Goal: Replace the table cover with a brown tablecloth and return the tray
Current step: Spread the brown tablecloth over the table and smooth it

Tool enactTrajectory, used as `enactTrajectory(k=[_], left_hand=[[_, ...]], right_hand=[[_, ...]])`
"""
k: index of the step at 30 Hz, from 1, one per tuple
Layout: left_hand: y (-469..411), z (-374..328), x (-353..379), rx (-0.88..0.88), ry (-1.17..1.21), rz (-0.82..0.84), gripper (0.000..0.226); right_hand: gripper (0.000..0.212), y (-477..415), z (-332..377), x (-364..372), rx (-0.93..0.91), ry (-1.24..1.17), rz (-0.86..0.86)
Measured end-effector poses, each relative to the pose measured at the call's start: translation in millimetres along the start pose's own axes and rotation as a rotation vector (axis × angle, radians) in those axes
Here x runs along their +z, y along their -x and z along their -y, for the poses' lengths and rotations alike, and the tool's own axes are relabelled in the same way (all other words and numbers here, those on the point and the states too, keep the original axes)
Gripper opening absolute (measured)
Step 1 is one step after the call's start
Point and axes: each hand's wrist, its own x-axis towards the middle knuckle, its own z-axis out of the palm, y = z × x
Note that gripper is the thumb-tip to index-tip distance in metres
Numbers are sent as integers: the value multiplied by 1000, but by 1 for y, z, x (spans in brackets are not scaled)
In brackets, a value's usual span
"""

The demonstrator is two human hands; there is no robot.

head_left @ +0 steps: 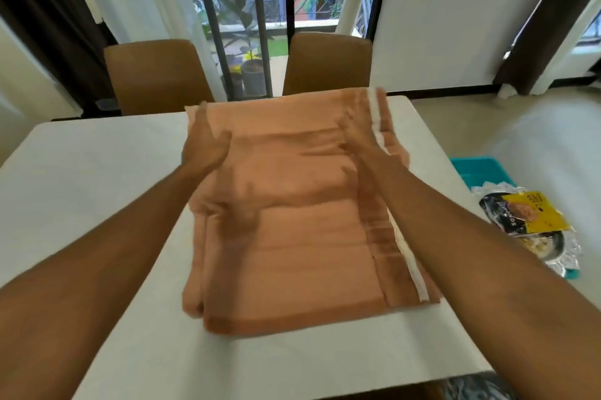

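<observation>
while the brown tablecloth (286, 220) lies folded in the middle of the white tabletop (81, 171), i reach both hands to its far edge: left hand (203, 145) at the left corner, right hand (366, 149) near the right. blur hides whether they pinch or press. unfolding and spreading are left, and the tray (478, 168) sits off the tabletop's right side, not yet returned.

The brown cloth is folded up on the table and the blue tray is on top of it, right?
No. The head view shows the brown cloth folded on the table, but the blue tray sits off to the right, beyond the table's edge.
</observation>
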Motion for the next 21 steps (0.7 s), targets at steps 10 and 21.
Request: enactTrajectory(k=[10, 21], left_hand=[[108, 126, 93, 101, -640, 389, 73], [177, 151, 99, -101, -514, 217, 75]], right_hand=[[46, 104, -151, 71, -226, 748, -34], [72, 122, -171, 88, -192, 998, 239]])
